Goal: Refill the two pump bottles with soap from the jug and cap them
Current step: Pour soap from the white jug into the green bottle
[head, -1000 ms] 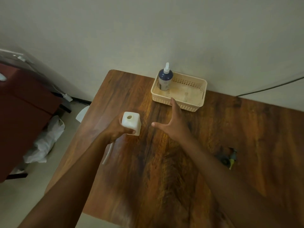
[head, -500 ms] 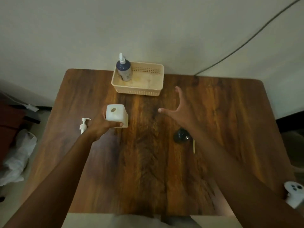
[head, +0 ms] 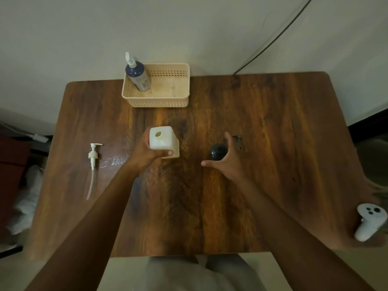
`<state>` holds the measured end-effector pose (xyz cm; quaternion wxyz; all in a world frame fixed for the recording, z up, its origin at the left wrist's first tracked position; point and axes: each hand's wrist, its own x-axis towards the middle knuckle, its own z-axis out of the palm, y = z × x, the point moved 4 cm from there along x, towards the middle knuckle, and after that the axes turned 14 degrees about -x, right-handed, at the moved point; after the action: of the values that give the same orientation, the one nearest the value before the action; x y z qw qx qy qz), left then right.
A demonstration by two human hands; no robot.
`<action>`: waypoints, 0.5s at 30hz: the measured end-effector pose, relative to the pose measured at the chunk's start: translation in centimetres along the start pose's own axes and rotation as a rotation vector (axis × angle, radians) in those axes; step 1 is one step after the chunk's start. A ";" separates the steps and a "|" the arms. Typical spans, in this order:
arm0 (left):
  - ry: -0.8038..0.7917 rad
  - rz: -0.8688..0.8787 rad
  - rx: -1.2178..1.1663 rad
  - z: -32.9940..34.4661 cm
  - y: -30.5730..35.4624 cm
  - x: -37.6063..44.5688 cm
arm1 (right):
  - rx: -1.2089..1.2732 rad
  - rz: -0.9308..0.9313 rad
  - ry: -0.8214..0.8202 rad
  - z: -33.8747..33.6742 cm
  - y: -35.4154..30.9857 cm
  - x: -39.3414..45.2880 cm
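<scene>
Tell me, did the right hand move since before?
Yes. Judged against the basket, the right hand has come back toward the person, away from the basket, and now spreads open by the black bottle.

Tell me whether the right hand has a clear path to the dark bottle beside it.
Probably yes. The right hand is open, fingers spread, right next to the dark bottle, and nothing lies between them. The left hand is occupied holding the white bottle, well clear of that path.

A home room: wooden table point(head: 273, 143) against a plain wall point(head: 189, 28).
</scene>
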<state>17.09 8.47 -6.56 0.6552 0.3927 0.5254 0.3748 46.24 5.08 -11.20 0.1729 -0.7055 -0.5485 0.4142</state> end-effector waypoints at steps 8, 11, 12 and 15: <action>0.026 -0.006 -0.016 0.6 -0.7 0.0 | 0.038 -0.062 0.248 1.6 0.7 0.7; 0.026 -0.002 -0.028 0.4 -0.4 0.1 | 0.033 -0.046 0.267 1.5 0.5 1.1; 0.027 0.005 -0.030 0.4 -0.1 0.1 | 0.040 -0.048 0.266 1.4 0.4 1.3; 0.022 0.038 -0.019 0.5 1.3 0.1 | 0.039 -0.071 0.268 0.2 -1.1 1.8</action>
<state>17.48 9.03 -5.37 0.6459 0.3922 0.5215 0.3963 45.47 7.04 -11.28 0.2727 -0.7311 -0.5368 0.3207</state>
